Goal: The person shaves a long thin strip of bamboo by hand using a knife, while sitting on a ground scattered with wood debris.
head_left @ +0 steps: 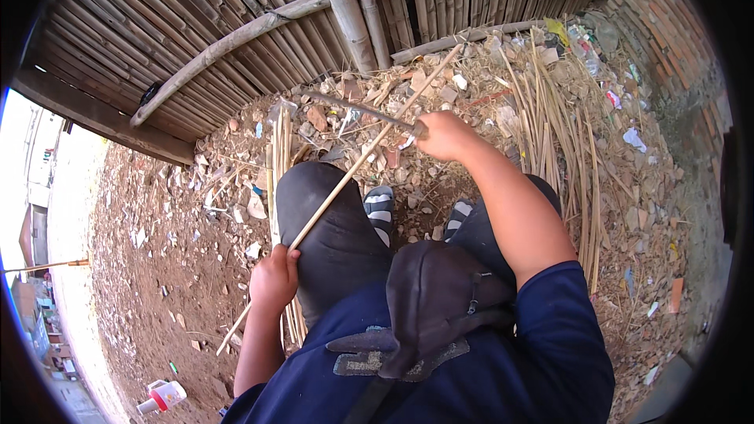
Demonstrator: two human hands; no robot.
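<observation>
A long, thin bamboo stick (342, 180) slants across my left knee, from the ground litter by the bamboo wall down past my left side. My left hand (272, 279) is closed around its lower part, thumb along the stick. In my right hand (446, 137) is the handle of a knife (357, 107) with a long, dark, narrow blade. The blade points left and crosses the stick in its upper half; whether it touches cannot be told. Beside my left leg lie several bamboo strips (280, 141), partly hidden by the leg. More long strips (542, 114) are heaped right of my right knee.
A slatted bamboo wall (259, 47) with poles stands in front, and a brick wall (667, 16) rises at the right. Stones, straw and litter (503, 122) cover the ground around my sandalled feet (378, 212). A white and red plastic jug (163, 396) lies at lower left.
</observation>
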